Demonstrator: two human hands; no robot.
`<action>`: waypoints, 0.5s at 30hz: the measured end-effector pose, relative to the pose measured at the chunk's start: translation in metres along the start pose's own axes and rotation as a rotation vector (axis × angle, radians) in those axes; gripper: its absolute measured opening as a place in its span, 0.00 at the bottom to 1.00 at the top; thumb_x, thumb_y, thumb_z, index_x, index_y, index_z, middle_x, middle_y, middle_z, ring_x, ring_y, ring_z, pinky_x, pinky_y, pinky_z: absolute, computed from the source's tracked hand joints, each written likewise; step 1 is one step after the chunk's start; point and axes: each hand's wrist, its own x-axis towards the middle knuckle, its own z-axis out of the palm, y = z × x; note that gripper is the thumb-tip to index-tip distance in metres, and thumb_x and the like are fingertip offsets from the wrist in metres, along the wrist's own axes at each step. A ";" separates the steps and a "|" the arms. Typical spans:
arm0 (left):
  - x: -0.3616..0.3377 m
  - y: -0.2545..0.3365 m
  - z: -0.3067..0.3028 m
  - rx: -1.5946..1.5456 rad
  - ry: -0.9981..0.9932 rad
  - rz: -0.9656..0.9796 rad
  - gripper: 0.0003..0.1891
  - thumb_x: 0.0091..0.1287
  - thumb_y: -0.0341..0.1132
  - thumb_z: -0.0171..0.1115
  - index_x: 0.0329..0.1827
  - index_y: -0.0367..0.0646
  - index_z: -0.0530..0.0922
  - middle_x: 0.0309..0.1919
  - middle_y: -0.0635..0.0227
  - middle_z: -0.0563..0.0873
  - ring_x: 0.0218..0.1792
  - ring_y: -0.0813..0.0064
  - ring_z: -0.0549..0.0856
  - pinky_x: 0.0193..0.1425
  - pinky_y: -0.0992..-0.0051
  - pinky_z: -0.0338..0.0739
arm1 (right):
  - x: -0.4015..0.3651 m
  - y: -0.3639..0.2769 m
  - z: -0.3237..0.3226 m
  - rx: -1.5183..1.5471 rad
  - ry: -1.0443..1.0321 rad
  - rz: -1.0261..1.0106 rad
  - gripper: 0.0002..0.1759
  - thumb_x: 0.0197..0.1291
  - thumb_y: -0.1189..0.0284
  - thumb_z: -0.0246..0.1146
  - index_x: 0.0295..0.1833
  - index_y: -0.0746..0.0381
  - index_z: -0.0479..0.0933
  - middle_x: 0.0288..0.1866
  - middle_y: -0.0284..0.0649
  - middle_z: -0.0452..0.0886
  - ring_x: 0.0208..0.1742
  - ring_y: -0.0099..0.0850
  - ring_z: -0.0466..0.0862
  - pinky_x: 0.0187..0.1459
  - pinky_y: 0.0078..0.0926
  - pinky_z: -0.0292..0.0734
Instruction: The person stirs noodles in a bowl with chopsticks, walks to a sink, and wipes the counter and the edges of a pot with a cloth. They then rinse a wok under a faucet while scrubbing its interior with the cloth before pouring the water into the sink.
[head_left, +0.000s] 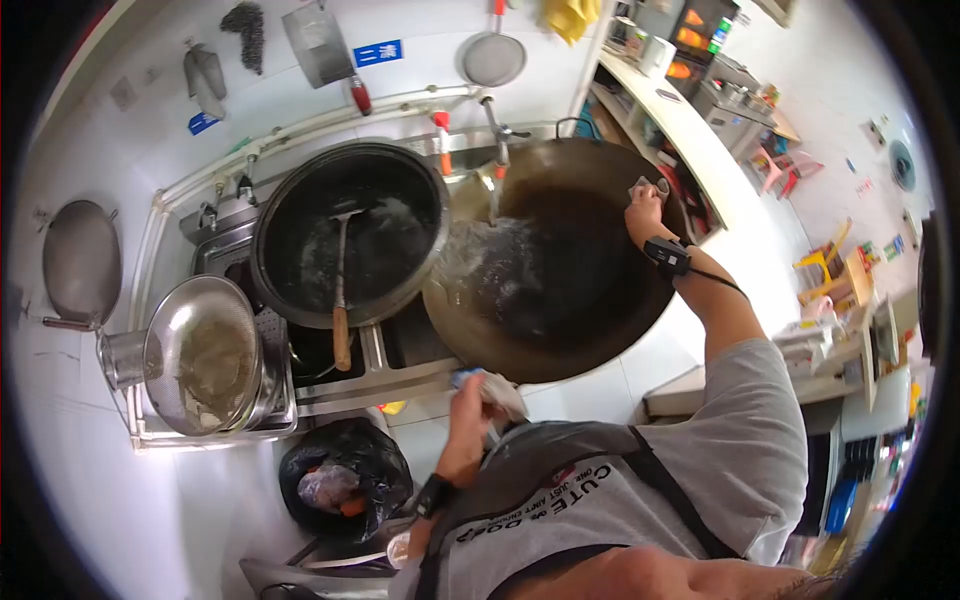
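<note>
A large wok (590, 340) stands tilted under the tap (499, 150), and water (480, 265) runs and pools in its left side. At the wok's far right rim, my right hand (644, 215) is closed on a small grey cloth (650, 187). My left hand (466, 420) is down by the near rim, fingers wrapped round a pale cloth (503, 396) right at the wok's edge. Left of the wok, a black basin (262, 255) holds water and a ladle with a wooden handle (341, 325).
A metal strainer (215, 360) rests on the left counter. Below it stands a bin lined with a black bag (385, 455). On the wall hang a cleaver-like scoop with red handle (318, 45) and a round sieve (493, 60). A white counter (720, 160) runs along the right.
</note>
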 end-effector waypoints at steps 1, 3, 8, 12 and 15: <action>-0.010 0.001 0.009 -0.015 0.015 -0.044 0.14 0.64 0.43 0.56 0.38 0.40 0.77 0.27 0.65 0.83 0.25 0.72 0.82 0.23 0.74 0.73 | 0.025 -0.010 0.013 0.006 0.128 0.078 0.19 0.59 0.65 0.54 0.52 0.63 0.78 0.58 0.45 0.67 0.57 0.45 0.64 0.46 0.34 0.72; 0.002 -0.018 -0.010 0.014 -0.123 -0.195 0.15 0.64 0.43 0.55 0.39 0.39 0.77 0.28 0.65 0.83 0.25 0.71 0.82 0.24 0.74 0.74 | 0.080 -0.037 0.042 0.059 0.184 0.039 0.20 0.58 0.66 0.53 0.52 0.63 0.77 0.63 0.46 0.62 0.59 0.46 0.63 0.46 0.36 0.72; -0.003 -0.006 -0.010 0.212 0.027 -0.256 0.19 0.63 0.47 0.57 0.38 0.36 0.78 0.30 0.65 0.83 0.26 0.73 0.82 0.25 0.76 0.74 | 0.147 -0.164 0.036 0.506 0.399 -0.069 0.25 0.58 0.69 0.52 0.61 0.67 0.67 0.70 0.48 0.54 0.65 0.48 0.60 0.54 0.44 0.70; -0.002 0.003 -0.022 0.247 0.188 -0.136 0.24 0.62 0.50 0.61 0.41 0.32 0.78 0.32 0.66 0.82 0.28 0.76 0.81 0.29 0.77 0.75 | 0.156 -0.281 -0.006 0.856 0.359 -0.467 0.29 0.58 0.73 0.52 0.66 0.65 0.60 0.70 0.47 0.55 0.65 0.52 0.60 0.58 0.47 0.68; -0.010 0.005 -0.018 0.259 0.219 -0.119 0.25 0.61 0.50 0.62 0.43 0.31 0.77 0.32 0.65 0.82 0.30 0.75 0.82 0.31 0.76 0.76 | 0.115 -0.343 -0.012 0.678 0.560 -0.675 0.32 0.55 0.70 0.56 0.67 0.64 0.59 0.70 0.46 0.54 0.66 0.53 0.59 0.60 0.43 0.67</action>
